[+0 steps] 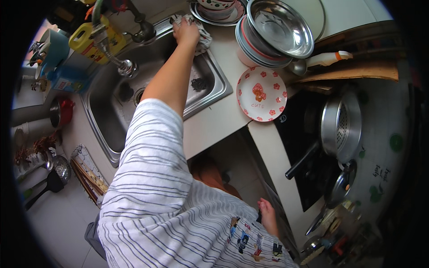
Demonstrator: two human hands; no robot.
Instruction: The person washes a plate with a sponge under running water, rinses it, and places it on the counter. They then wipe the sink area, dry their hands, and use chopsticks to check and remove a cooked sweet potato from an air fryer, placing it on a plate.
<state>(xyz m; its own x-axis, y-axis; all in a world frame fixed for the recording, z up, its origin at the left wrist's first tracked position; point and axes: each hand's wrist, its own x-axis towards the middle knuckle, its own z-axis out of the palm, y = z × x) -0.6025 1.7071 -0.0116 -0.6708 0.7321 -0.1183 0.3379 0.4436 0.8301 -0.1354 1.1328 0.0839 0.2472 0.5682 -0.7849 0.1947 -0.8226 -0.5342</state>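
My left hand is stretched out to the far corner of the stainless steel sink. It grips a crumpled, patterned cloth against the rim and counter there. My forearm crosses over the basin and hides part of it. Dark scraps, perhaps scouring pads, lie in the basin near the drain. Low at my side hangs my right hand, partly curled beside my striped shirt; whether anything is in it cannot be made out.
A plate with red flowers sits at the counter edge by stacked basins. Bowls stand behind the sink. A faucet overhangs the basin near a yellow jug. Right, a steamer pot and pan handle occupy the cooktop.
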